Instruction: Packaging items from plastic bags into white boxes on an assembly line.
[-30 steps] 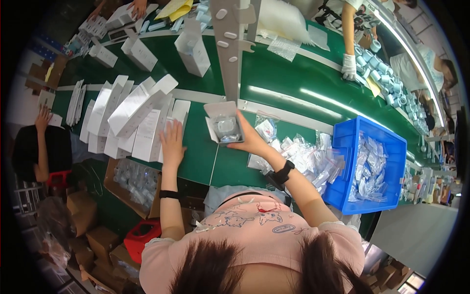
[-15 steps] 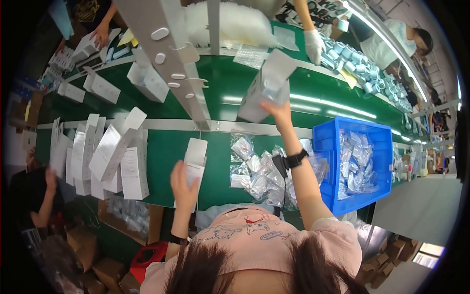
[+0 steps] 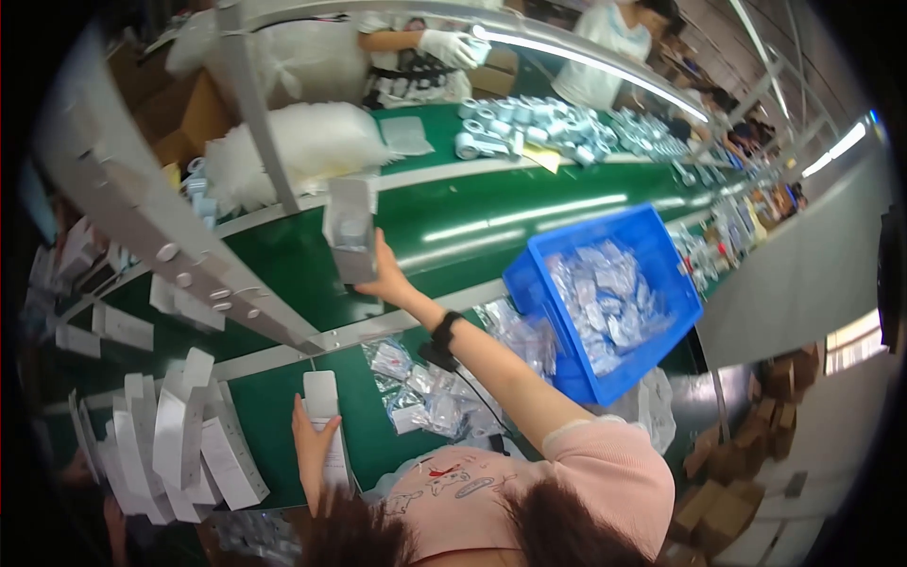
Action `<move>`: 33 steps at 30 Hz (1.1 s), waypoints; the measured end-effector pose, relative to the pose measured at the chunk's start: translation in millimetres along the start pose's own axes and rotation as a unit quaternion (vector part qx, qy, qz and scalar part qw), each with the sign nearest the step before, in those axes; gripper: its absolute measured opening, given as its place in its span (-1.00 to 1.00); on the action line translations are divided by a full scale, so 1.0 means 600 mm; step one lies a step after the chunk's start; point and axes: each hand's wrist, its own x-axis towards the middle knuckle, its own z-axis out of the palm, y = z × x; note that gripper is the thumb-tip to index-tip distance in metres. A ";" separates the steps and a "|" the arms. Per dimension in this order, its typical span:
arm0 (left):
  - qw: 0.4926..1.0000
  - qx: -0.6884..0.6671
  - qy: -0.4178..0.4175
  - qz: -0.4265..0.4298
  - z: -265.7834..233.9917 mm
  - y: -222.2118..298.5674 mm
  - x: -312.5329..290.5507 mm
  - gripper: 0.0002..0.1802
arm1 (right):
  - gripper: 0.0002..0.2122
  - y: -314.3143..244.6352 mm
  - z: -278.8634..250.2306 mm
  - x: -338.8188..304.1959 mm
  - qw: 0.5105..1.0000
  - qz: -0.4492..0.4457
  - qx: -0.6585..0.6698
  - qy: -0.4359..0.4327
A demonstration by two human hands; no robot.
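My right hand (image 3: 385,274) reaches out over the far green belt and grips an open white box (image 3: 348,231) near its lower end. The box's top flap is up, and something pale and wrapped shows inside it. Close to my body, my left hand (image 3: 313,449) is closed around a second white box (image 3: 334,452), fingers on its left side and thumb across its front. That box has its flap raised and a printed face towards me. Several clear plastic packets (image 3: 425,402) lie on the green bench to the right of it.
A blue bin (image 3: 597,392) of bagged parts stands at the right. Several upright white boxes (image 3: 179,444) crowd the left. A slanted metal post (image 3: 189,250) rises between bench and belt. Beyond lie pale blue parts (image 3: 529,123), bubble wrap (image 3: 293,146) and co-workers, one with a gloved hand (image 3: 449,45).
The view has swung to the right and tilted. My left hand has settled around the near box. My right hand still holds its box over the far belt.
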 end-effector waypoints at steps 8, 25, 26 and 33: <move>1.000 0.001 0.001 -0.027 -0.002 0.004 0.008 0.02 | 0.07 -0.007 -0.010 -0.076 0.999 0.047 0.002 0.004; 0.999 0.026 -0.029 -0.017 0.004 0.037 -0.006 -0.04 | 0.00 -0.057 0.026 0.052 0.997 0.009 0.063 -0.033; 0.999 0.027 -0.029 -0.022 0.006 0.038 -0.004 -0.04 | 0.00 -0.055 0.027 0.057 0.998 0.009 0.056 -0.036; 0.988 0.155 0.017 0.011 0.016 0.072 -0.003 -0.01 | -0.08 -0.002 0.050 0.067 0.990 -0.083 -0.114 -0.005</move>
